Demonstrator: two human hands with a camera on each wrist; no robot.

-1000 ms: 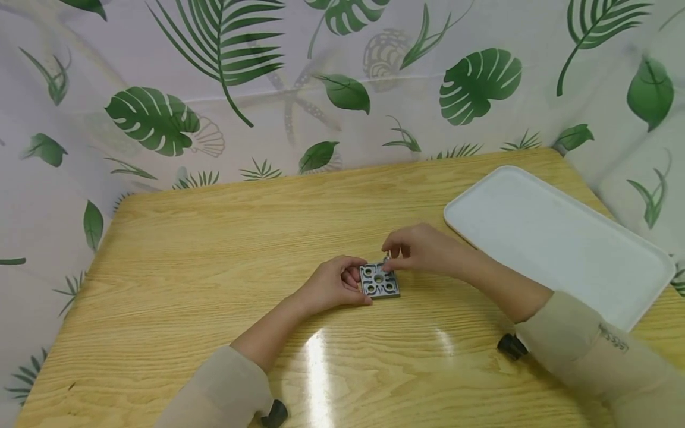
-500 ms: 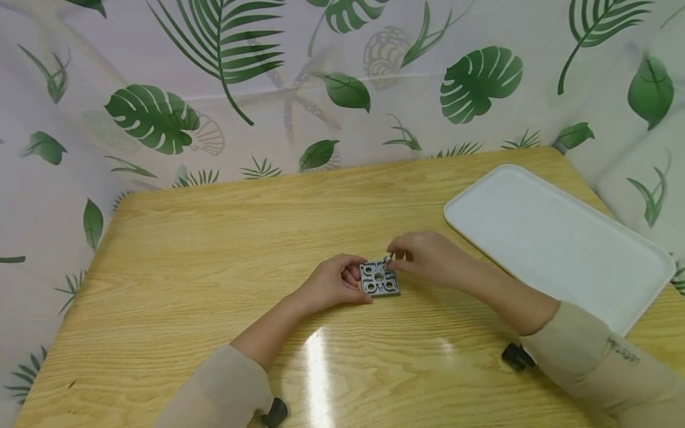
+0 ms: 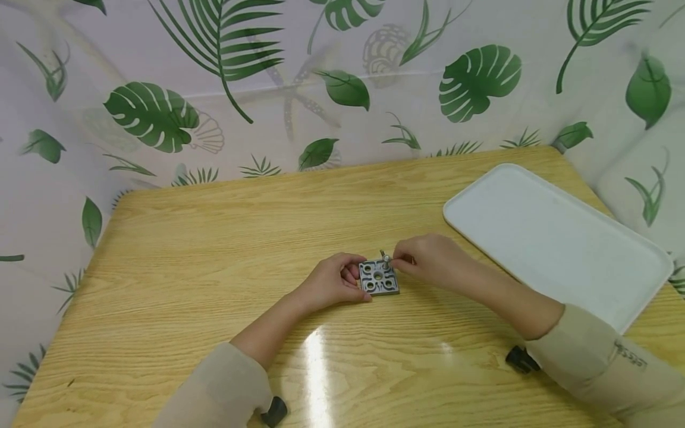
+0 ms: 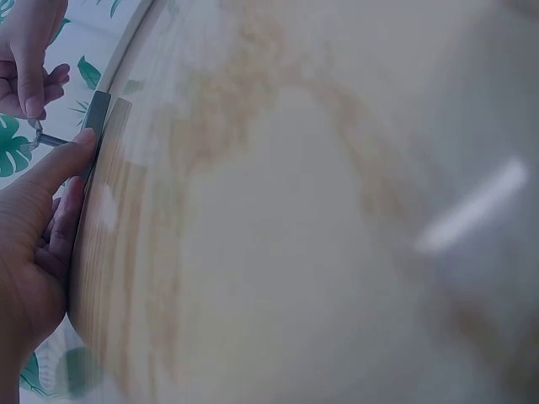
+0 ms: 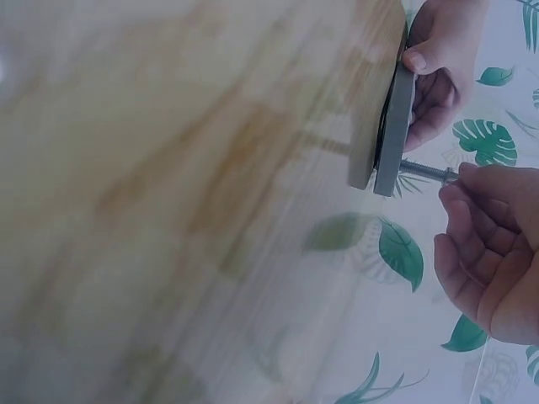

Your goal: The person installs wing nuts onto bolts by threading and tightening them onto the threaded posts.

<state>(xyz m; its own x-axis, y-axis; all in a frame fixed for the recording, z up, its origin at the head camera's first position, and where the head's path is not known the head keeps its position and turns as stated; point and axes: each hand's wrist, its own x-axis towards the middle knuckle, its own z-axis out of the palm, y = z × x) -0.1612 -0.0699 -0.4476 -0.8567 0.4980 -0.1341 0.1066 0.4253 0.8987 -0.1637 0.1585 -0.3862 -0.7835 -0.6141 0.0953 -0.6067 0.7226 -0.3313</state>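
My left hand [image 3: 333, 280] holds a square grey metal plate [image 3: 379, 286] by its edges, thumb at the near side and fingers at the far side. The plate's top has several round holes and dark grooves. At its far right corner a silver threaded screw [image 3: 386, 263] stands upright. A thin crossbar [image 4: 36, 133] shows at the screw's top in the left wrist view. The fingertips of my right hand [image 3: 430, 258] pinch the top end of the screw. In the right wrist view the bare thread [image 5: 425, 171] shows between the plate and those fingertips.
A white rectangular tray [image 3: 540, 226] lies at the right of the wooden table [image 3: 225, 249], behind the right forearm. Leaf-patterned cloth [image 3: 342, 131] hangs along the back and sides. Dark camera mounts [image 3: 521, 359] sit at the sleeve cuffs.
My right hand has shifted right and slightly toward me, and its fingers have swung round the screw's top. More of the screw and crossbar now shows. The left hand and plate have stayed put.
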